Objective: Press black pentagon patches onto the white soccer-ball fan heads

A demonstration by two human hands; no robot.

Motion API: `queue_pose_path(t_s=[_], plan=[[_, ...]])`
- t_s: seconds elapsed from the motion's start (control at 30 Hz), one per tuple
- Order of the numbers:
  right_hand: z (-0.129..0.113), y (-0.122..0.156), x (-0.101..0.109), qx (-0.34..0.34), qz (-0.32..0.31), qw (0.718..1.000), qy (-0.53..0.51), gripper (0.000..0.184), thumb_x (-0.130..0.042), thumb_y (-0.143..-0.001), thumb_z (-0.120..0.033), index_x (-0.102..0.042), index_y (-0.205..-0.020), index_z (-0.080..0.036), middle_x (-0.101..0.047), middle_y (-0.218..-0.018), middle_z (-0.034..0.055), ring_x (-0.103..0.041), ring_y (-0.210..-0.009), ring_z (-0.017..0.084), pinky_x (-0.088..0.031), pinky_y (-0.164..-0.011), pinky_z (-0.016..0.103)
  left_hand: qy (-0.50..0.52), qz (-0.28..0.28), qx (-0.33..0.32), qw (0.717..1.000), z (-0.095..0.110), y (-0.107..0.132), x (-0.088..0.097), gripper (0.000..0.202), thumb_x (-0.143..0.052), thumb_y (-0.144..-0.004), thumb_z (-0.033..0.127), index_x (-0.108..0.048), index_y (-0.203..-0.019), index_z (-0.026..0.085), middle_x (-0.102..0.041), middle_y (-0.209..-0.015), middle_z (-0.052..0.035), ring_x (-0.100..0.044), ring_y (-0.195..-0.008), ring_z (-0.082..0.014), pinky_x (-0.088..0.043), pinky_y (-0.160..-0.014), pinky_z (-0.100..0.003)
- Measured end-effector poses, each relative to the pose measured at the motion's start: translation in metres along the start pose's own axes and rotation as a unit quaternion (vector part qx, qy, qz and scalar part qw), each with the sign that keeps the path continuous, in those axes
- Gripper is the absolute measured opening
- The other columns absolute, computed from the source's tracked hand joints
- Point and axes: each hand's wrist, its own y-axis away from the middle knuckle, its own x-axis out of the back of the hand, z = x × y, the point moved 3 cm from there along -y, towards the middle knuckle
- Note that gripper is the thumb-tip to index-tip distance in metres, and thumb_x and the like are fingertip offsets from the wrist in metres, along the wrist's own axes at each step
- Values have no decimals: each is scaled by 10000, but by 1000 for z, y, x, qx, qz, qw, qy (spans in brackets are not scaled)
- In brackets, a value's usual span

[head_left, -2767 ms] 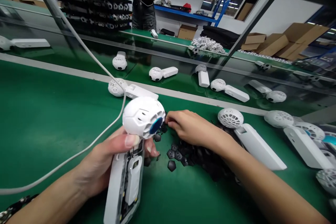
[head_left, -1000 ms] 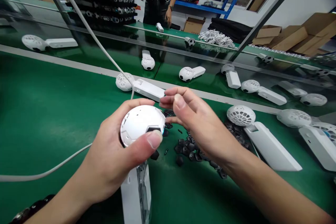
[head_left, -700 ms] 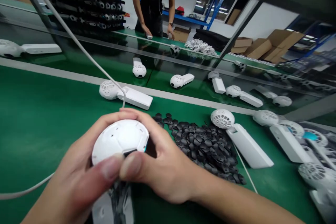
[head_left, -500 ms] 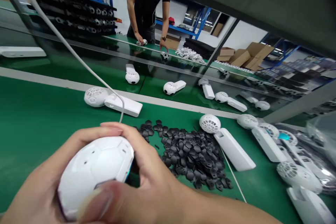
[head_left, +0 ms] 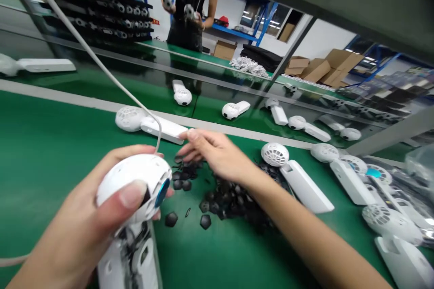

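My left hand [head_left: 84, 221] is wrapped round the white ball-shaped head of a hand-held fan [head_left: 135, 180], thumb pressed on its front; a blue part shows at the head's right side and the open handle hangs below. My right hand [head_left: 217, 153] stretches out over a heap of small black pentagon pieces [head_left: 220, 194] on the green mat [head_left: 50, 153], fingers spread, fingertips just above the heap's left end. Nothing shows in that hand. Two loose black pieces lie near the fan.
Several white fans with lattice heads [head_left: 298, 176] lie on the mat to the right, and one fan [head_left: 149, 124] with a white cable lies ahead. More fans sit on the conveyor belt [head_left: 233, 109]. A person [head_left: 186, 4] stands beyond, holding two ball heads.
My right hand left the fan head and reached forward to the black pieces. The fan head turned in my left hand, showing its blue part again. The person beyond picked up two heads.
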Motion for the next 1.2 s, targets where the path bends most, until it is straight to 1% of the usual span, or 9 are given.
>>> queue_pose_path(t_s=[0.13, 0.33, 0.5, 0.6, 0.7, 0.8, 0.93, 1.03, 1.2], plan=[[38, -4, 14, -47, 15, 992, 114, 125, -612, -948, -210, -734, -931, -186, -744, -983, 71, -662, -936, 245, -454, -820, 344, 37, 21, 34, 998, 14, 14, -24, 641, -777, -596, 571, -568, -1133, 291, -764, -916, -38, -696, -590, -221, -550, -529, -231], [51, 2, 7, -55, 3, 985, 163, 81, -767, -837, -218, -725, -905, -211, -700, -953, 50, -607, -860, 222, -386, -724, 315, 83, -27, 65, 994, -3, 3, -16, 671, -811, -679, 587, -550, -1222, 294, -758, -924, -55, -712, -635, -223, -580, -553, -226], [33, 5, 9, -37, 19, 995, 94, 108, -749, -852, -185, -661, -790, -175, -681, -794, 12, -598, -732, 159, -410, -645, 273, 76, -41, 75, 993, -7, -5, -15, 701, -801, -781, 549, -486, -1367, 326, -709, -938, -39, -711, -722, -223, -611, -593, -260], [7, 15, 4, 14, 29, 997, -69, 114, -759, -861, -222, -666, -831, -165, -678, -738, -19, -609, -660, 121, -447, -583, 230, 99, -25, 65, 993, -7, -5, -17, 701, -834, -781, 449, -480, -1375, 335, -676, -977, -28, -709, -712, -220, -610, -566, -262], [-17, 26, -7, 67, 14, 974, -217, 36, -716, -870, -116, -715, -864, -152, -713, -803, -12, -661, -692, 116, -517, -637, 233, 133, -35, 56, 989, -8, -5, -20, 578, -782, -855, 409, -495, -1349, 323, -662, -975, -26, -702, -683, -201, -612, -572, -255], [-30, 33, -19, 96, -2, 978, -184, 178, -625, -910, -46, -755, -915, -168, -716, -913, -2, -689, -793, 120, -545, -756, 261, 157, -52, 73, 984, -11, -6, -24, 410, -654, -957, 388, -503, -1329, 303, -642, -912, -25, -664, -637, -168, -574, -515, -207], [-28, 35, -27, 65, 13, 989, -129, 211, -655, -892, -85, -641, -1063, -208, -654, -781, -53, -631, -714, 110, -493, -621, 242, 172, -52, 100, 979, -13, -7, -25, 311, -549, -1010, 392, -518, -1300, 286, -655, -971, -58, -673, -679, -169, -598, -550, -221], [-24, 35, -27, 40, 10, 991, -129, 301, -682, -877, -99, -529, -1086, -252, -614, -737, -91, -609, -677, 95, -452, -543, 206, 172, -69, 89, 979, -13, -7, -24, 355, -574, -996, 426, -525, -1299, 249, -666, -998, -93, -693, -748, -191, -618, -592, -230], [-28, 34, -19, 41, -11, 995, -92, 320, -674, -879, -94, -512, -1094, -267, -595, -755, -95, -599, -661, 77, -467, -533, 174, 151, -149, 86, 973, -14, -1, -26, 561, -797, -857, 443, -535, -1324, 276, -658, -1135, -81, -685, -820, -197, -649, -697, -275]])
